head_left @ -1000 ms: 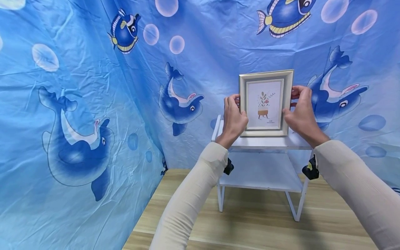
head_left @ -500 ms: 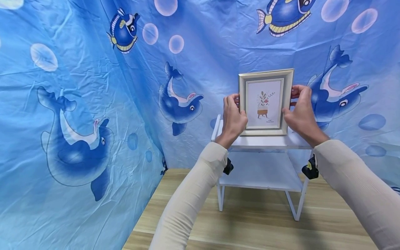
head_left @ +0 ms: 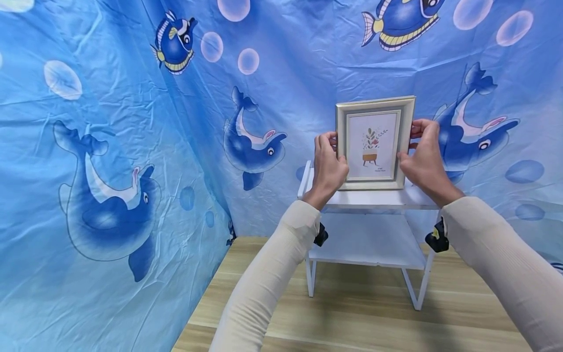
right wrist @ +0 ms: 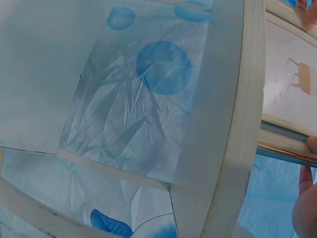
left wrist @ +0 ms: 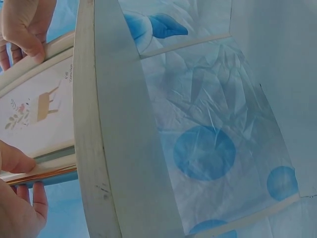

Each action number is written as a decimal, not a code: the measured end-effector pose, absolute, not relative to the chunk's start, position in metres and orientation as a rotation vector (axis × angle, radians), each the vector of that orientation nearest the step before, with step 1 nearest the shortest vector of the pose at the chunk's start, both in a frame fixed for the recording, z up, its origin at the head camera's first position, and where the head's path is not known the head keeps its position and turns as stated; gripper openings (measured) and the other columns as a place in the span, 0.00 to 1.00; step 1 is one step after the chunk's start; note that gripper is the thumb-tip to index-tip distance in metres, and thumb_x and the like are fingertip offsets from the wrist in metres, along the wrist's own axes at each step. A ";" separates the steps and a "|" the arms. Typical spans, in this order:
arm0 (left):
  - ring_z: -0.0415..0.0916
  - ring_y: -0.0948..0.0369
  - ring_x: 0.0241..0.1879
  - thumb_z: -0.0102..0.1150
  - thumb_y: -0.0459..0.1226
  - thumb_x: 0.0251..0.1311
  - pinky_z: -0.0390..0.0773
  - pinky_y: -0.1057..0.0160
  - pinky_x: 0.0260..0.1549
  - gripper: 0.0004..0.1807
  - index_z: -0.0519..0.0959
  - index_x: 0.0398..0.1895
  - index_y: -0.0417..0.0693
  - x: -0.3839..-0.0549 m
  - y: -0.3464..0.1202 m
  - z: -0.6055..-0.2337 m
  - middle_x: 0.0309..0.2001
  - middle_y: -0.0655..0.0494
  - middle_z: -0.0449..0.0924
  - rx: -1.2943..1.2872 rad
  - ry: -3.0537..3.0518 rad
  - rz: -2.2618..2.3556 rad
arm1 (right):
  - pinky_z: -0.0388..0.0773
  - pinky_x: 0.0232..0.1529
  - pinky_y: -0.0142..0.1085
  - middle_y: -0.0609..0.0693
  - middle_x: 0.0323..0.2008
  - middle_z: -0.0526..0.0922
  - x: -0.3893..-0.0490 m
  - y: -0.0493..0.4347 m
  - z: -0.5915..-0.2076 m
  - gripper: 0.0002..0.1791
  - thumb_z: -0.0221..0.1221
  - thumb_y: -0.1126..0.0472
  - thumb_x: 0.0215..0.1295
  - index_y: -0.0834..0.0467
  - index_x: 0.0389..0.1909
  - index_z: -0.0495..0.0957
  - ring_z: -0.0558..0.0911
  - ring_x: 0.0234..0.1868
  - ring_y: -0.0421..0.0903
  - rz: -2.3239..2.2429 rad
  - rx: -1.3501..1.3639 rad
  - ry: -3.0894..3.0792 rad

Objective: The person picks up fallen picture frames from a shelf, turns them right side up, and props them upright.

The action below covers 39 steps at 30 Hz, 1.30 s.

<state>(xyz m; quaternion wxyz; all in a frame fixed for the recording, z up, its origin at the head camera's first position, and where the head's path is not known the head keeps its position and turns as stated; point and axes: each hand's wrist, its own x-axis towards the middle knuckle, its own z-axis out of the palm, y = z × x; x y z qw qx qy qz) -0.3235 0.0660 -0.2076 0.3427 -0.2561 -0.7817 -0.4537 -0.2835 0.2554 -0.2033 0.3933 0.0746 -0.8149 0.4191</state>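
Observation:
A cream picture frame (head_left: 373, 142) with a small plant print stands nearly upright, facing me, over the top of a white two-tier shelf stand (head_left: 365, 199). My left hand (head_left: 326, 164) grips its left edge, thumb in front and fingers behind. On the opposite edge my right hand (head_left: 424, 159) holds it the same way. In the left wrist view the frame (left wrist: 49, 94) shows sideways, with the left thumb (left wrist: 17, 159) on its border. The right wrist view catches part of the frame (right wrist: 285, 141) too. Whether its bottom edge touches the shelf top I cannot tell.
The stand's lower shelf (head_left: 369, 239) and white legs rise from a wood-patterned floor (head_left: 272, 303). Behind and to the left hangs a blue curtain (head_left: 290, 73) printed with dolphins, fish and bubbles. A dark band (head_left: 437, 238) is around each wrist.

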 end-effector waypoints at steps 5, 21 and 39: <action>0.72 0.59 0.48 0.57 0.21 0.56 0.74 0.71 0.45 0.30 0.64 0.62 0.41 -0.323 0.066 -0.208 0.53 0.48 0.68 -0.672 -2.032 -1.161 | 0.67 0.63 0.52 0.65 0.61 0.59 -0.283 0.256 -0.203 0.38 0.55 0.79 0.61 0.61 0.69 0.50 0.64 0.62 0.59 1.062 0.192 -2.061; 0.71 0.59 0.46 0.56 0.20 0.55 0.73 0.71 0.43 0.29 0.64 0.61 0.40 -0.322 0.064 -0.210 0.51 0.47 0.68 -0.686 -1.999 -1.160 | 0.67 0.60 0.44 0.64 0.61 0.60 -0.278 0.252 -0.201 0.36 0.57 0.75 0.62 0.63 0.68 0.51 0.64 0.61 0.56 1.038 0.174 -2.038; 0.71 0.59 0.48 0.55 0.22 0.57 0.73 0.71 0.44 0.29 0.64 0.63 0.41 -0.322 0.063 -0.209 0.53 0.47 0.67 -0.707 -2.012 -1.147 | 0.62 0.61 0.55 0.67 0.56 0.70 -0.287 0.212 -0.154 0.22 0.56 0.58 0.68 0.63 0.60 0.75 0.67 0.59 0.64 0.398 0.354 -1.851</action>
